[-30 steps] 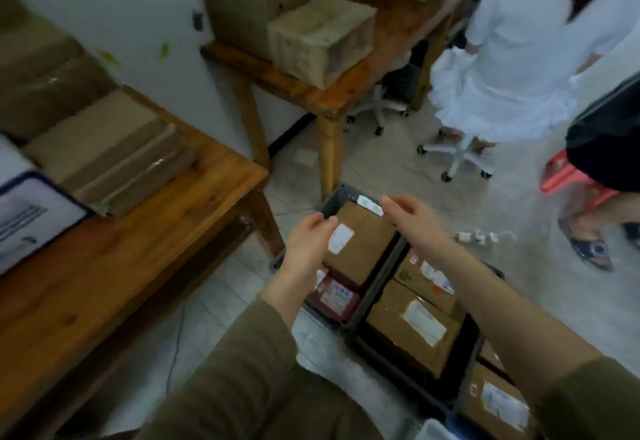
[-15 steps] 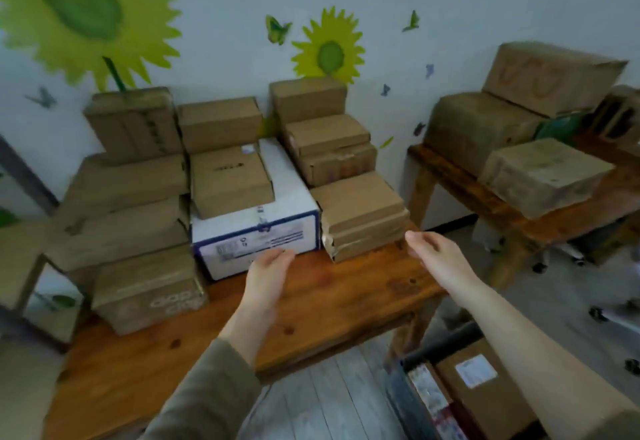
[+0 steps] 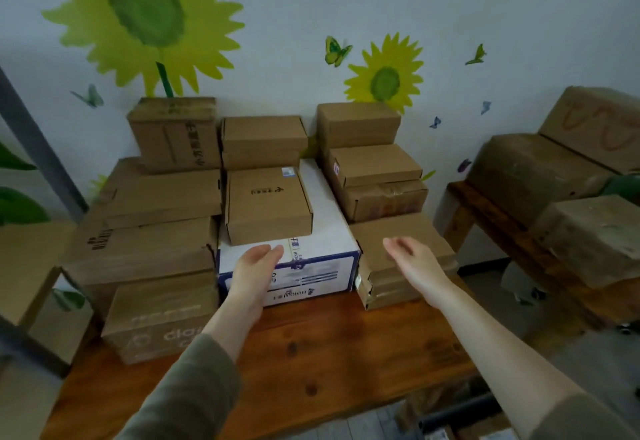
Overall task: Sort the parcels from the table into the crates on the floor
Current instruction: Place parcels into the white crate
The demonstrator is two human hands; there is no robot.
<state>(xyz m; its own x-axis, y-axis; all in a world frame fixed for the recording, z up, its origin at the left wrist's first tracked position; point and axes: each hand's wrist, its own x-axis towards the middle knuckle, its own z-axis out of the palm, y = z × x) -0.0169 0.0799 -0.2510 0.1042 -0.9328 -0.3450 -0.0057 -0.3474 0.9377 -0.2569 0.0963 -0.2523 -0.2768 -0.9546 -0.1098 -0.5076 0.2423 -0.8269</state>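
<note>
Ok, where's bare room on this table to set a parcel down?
The front strip of the table is bare wood, bordered by the white box, the front-left brown box and the near edge. Behind that, parcels are stacked tight to the wall.

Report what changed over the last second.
Both hands came away from a parcel in the crates and reached forward over the table. The left hand now hovers at the white box, the right hand over the flat parcels beside it. Both are open, holding nothing. The stacked parcels stayed put.
</note>
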